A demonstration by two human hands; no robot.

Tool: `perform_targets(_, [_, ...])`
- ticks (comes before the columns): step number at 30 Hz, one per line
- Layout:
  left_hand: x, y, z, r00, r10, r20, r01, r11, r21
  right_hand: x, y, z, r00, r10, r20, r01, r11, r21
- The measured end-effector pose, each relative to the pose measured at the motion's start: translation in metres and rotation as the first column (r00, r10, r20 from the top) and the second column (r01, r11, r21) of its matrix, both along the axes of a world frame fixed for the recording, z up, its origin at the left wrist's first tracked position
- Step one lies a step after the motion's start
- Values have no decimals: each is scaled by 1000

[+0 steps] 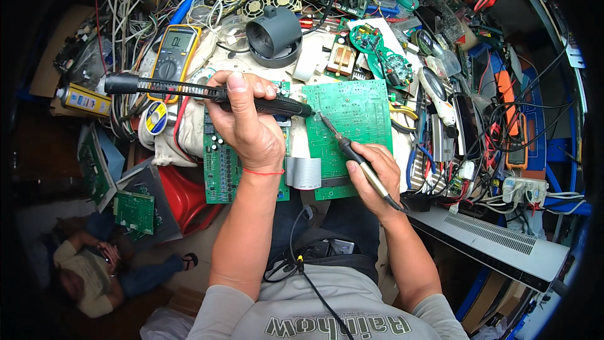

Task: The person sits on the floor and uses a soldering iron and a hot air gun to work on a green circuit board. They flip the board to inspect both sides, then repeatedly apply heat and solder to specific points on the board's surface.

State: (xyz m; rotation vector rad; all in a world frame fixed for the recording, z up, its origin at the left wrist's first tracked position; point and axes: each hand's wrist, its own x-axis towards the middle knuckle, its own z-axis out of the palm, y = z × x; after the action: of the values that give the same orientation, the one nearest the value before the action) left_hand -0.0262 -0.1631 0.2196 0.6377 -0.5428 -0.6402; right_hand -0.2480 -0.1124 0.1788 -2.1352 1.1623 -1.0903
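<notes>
My left hand (pixel 251 119) is wrapped round a long black solder sucker (pixel 283 106) with a ribbed plunger shaft, thumb lying along its top. In my right hand (pixel 377 179) is a soldering iron (pixel 358 157), gripped like a pen. The iron's tip and the sucker's nozzle meet close together at the upper left part of a green circuit board (pixel 358 126), solder side up; whether either touches it I cannot tell. A second green board (pixel 220 176), with components, lies partly under my left forearm. A grey ribbon cable (pixel 305 173) lies between the boards.
A yellow multimeter (pixel 168 66) and a solder spool (pixel 155 118) stand at the left. Beyond the boards is a dark grey cylinder (pixel 274 33). Pliers (pixel 402 111) and tangled cables crowd the right. A seated person (pixel 94 271) is at the lower left, beside a red stool (pixel 182 201).
</notes>
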Motion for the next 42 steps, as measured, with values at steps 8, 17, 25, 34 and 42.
perform_targets(8, [4,2,-3,999,-6,49,6,1000,0,-1,0,-2,1000,6,-1,-6,1000,1])
perform_targets(17, [4,3,-1,1000,8,-12,-7,1000,8,0,2,2,999,-41,17,39,997,71])
perform_targets(25, [2,1,-1,1000,-10,-14,10,1000,-5,0,1,4,994,-77,73,63,981,184])
perform_targets(34, [0,-1,-3,1000,-8,-5,8,1000,-4,0,-1,12,984,-132,118,83,933,349])
perform_targets(42, [0,-3,-5,1000,1,0,-1,1000,3,-1,-2,10,983,-140,122,87,927,366])
